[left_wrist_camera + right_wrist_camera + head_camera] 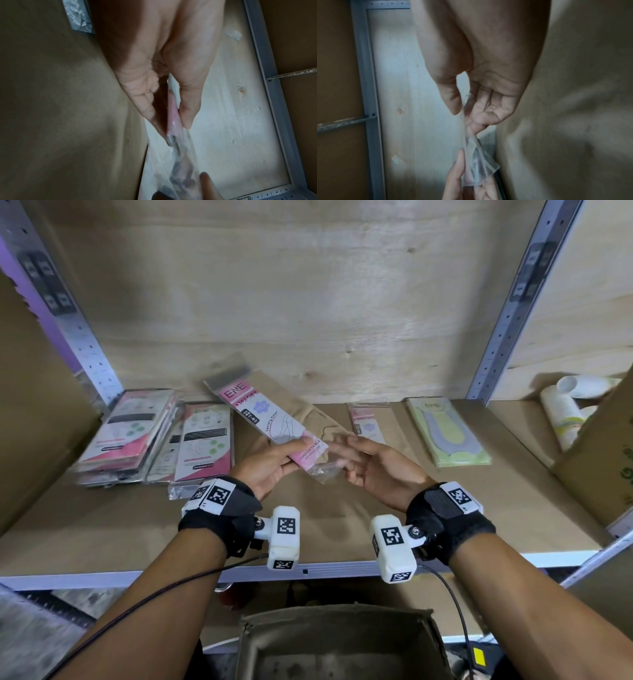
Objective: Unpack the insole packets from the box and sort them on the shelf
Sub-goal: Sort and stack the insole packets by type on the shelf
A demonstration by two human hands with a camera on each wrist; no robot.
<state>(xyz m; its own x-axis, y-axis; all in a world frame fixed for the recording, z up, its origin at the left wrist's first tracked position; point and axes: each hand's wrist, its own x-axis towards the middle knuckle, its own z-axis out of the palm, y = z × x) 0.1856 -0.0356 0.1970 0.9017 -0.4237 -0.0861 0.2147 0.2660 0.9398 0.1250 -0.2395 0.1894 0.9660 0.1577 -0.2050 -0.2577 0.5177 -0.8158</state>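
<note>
Nearest me, the open box (337,642) sits below the shelf's front edge (329,569), and bare board lies between that edge and my hands. My left hand (270,463) pinches the pink packet's (270,419) lower end, thumb on top; my right hand (380,465) pinches its clear tail. Beyond, a pile of packets (154,436) lies left, a green packet (447,431) right, against the plywood back.

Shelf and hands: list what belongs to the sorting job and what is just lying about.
Job:
- pink packet, held by left hand and right hand
- packet stacks
- green packet
- small pink packet
- box

Lying about:
- paper cups
- side carton
</note>
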